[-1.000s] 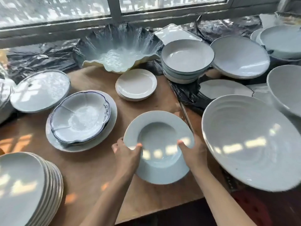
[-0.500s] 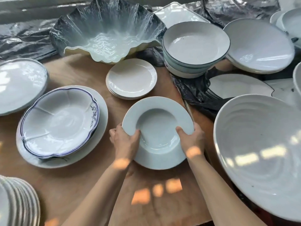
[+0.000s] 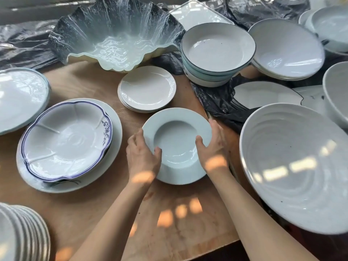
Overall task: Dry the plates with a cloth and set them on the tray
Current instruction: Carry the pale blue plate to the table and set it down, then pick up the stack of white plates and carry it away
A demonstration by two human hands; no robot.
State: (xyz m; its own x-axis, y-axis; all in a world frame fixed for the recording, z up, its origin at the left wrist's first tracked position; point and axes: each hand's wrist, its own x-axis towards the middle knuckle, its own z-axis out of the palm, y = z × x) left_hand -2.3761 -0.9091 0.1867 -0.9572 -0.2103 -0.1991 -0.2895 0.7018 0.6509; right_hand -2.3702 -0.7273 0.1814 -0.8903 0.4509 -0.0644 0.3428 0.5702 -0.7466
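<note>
Both hands gripped a pale blue-white ceramic soup plate with a wide rim and deep well (image 3: 177, 136) over the brown wooden tabletop (image 3: 169, 223). The left hand (image 3: 142, 157) and right hand (image 3: 212, 147) each hooked a thumb over the rim. A stack of small white plates (image 3: 147, 89) lay just beyond it.
</note>
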